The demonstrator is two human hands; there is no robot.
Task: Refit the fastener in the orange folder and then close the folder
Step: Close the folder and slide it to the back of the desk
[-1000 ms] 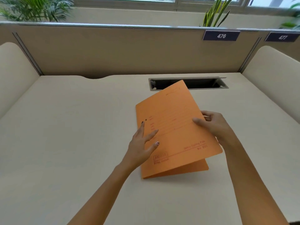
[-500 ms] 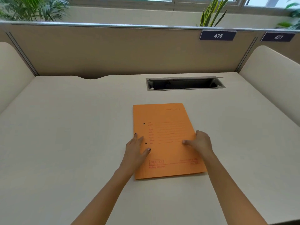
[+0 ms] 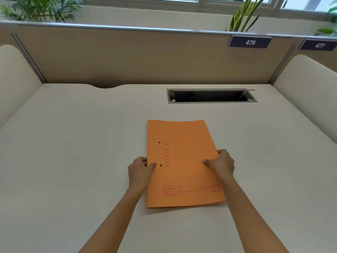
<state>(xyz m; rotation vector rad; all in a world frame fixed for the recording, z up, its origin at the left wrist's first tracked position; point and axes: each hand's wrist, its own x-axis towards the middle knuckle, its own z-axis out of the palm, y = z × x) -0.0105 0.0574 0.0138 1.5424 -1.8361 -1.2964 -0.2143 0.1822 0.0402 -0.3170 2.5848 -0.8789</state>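
the orange folder (image 3: 182,161) is lying closed and flat on the desk (image 3: 73,143). the left hand (image 3: 140,170) is pinching its spine edge, thumb beside a punched hole (image 3: 160,165). the right hand (image 3: 221,163) is gripping the opposite edge, thumb on the cover.

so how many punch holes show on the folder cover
2: upper punch hole near the orange folder's left edge; lower punch hole just beside the left hand's thumb. None seem hidden.
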